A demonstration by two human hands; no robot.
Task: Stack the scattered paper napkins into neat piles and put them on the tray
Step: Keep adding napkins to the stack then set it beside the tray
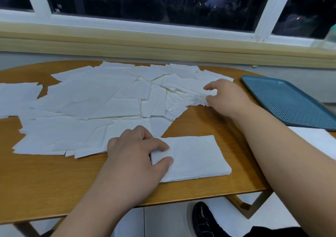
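Item 1, nearest: my left hand [138, 149], fingers loosely curled, thumb and forefinger pinching the left edge of the neat pile [196, 156] to hold it square on the wooden surface [54, 182]; the pile is several sheets thick, with its edges aligned. Item 2, beyond it: my right hand [225, 96], fingers curled in, pinching the right-hand fringe of the scattered napkins [94, 100], apparently on 1 sheet or a few; I cannot tell the count. Item 3: the scatter itself, overlapping loosely across the middle and left of the surface, most of it unsorted. Item 4, far right: the blue perforated tray [291, 100], no napkins showing on it, 1 loose napkin [312, 140] lying just beside its near edge. Step in hand, as I judge it: gathering, early in the task. Next move calls for lifting the pinched sheet free without dragging its neighbours, then laying it flush on the pile.
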